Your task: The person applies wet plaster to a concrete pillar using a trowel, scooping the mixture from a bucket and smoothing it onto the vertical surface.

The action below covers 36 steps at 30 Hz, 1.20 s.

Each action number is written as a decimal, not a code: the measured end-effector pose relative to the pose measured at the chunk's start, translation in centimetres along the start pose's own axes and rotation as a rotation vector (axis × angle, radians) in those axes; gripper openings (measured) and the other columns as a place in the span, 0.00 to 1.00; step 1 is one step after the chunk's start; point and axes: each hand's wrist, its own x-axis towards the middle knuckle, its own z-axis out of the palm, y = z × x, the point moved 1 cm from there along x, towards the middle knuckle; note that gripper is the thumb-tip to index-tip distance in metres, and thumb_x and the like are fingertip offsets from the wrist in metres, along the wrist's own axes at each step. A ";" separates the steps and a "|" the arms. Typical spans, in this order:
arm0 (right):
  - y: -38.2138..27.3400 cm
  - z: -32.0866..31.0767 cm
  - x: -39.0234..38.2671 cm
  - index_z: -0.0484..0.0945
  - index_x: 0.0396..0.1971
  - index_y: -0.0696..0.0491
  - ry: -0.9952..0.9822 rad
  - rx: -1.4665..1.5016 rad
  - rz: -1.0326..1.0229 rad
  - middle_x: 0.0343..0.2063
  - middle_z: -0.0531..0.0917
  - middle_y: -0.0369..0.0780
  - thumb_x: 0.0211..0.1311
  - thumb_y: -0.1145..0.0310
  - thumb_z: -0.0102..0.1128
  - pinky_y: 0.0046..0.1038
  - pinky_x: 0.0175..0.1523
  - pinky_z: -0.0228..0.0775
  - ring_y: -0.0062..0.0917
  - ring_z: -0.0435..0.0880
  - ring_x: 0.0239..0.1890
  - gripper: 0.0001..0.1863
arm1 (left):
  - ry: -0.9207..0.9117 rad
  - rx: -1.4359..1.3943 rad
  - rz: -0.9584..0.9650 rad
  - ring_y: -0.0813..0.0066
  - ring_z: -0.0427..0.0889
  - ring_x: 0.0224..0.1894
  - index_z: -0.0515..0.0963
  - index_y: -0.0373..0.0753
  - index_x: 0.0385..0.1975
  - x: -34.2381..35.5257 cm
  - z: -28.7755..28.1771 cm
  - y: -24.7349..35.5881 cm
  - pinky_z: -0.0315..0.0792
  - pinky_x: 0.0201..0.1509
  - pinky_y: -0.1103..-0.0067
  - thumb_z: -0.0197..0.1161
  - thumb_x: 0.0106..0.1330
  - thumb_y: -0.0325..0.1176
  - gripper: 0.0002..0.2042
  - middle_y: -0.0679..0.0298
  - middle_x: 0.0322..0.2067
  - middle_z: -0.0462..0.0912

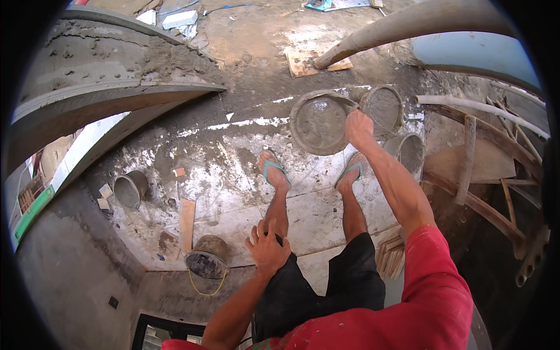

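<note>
A wide, round tub [319,119] with grey mortar inside stands on the mortar-smeared floor just ahead of my feet. At its right edge, my right hand [359,128] is closed in a grip; whether the fingers hold the rim or a handle is hidden. Touching that side is a smaller bucket [383,107], also filled with grey mortar. Another bucket [406,150] lies tipped nearer to me, by my right forearm. My left hand [268,249] rests on my left knee, fingers spread, holding nothing.
Left of my legs lie a tipped bucket with a yellow handle [207,257], another bucket [129,189] and a wooden strip [187,224]. A mortar-covered slab edge [122,70] rises at upper left. Wooden poles and boards [478,157] crowd the right; a thick post [402,30] slants above.
</note>
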 end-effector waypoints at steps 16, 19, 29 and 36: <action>0.7 -0.1 -4.2 0.82 0.40 0.62 -0.020 0.002 -0.178 0.41 0.84 0.51 0.56 0.72 0.60 0.33 0.39 0.82 0.38 0.88 0.41 0.13 | 0.041 -0.034 -0.084 0.57 0.61 0.66 0.66 0.53 0.62 -1.7 3.1 3.5 0.52 0.67 0.50 0.66 0.52 0.45 0.33 0.63 0.61 0.65; 0.7 -1.4 1.9 0.85 0.38 0.56 -0.095 -0.023 -0.154 0.42 0.85 0.48 0.55 0.73 0.61 0.34 0.38 0.83 0.38 0.87 0.42 0.11 | 0.079 -0.052 -0.060 0.57 0.62 0.65 0.68 0.53 0.61 -1.3 3.4 4.4 0.52 0.67 0.51 0.66 0.51 0.45 0.33 0.63 0.61 0.66; 1.0 7.4 -2.1 0.85 0.38 0.56 -0.031 -0.232 -0.244 0.43 0.84 0.46 0.56 0.71 0.61 0.38 0.34 0.83 0.37 0.87 0.42 0.11 | 0.029 -0.064 -0.102 0.56 0.60 0.66 0.68 0.53 0.61 -1.5 3.7 5.3 0.51 0.68 0.51 0.65 0.52 0.45 0.32 0.63 0.62 0.65; 0.3 2.1 4.8 0.85 0.37 0.56 -0.036 -0.081 -0.188 0.44 0.84 0.46 0.59 0.70 0.58 0.35 0.36 0.84 0.33 0.88 0.40 0.10 | -0.016 -0.044 -0.097 0.56 0.59 0.67 0.67 0.53 0.61 -1.0 3.7 6.2 0.51 0.69 0.50 0.65 0.53 0.45 0.32 0.63 0.61 0.64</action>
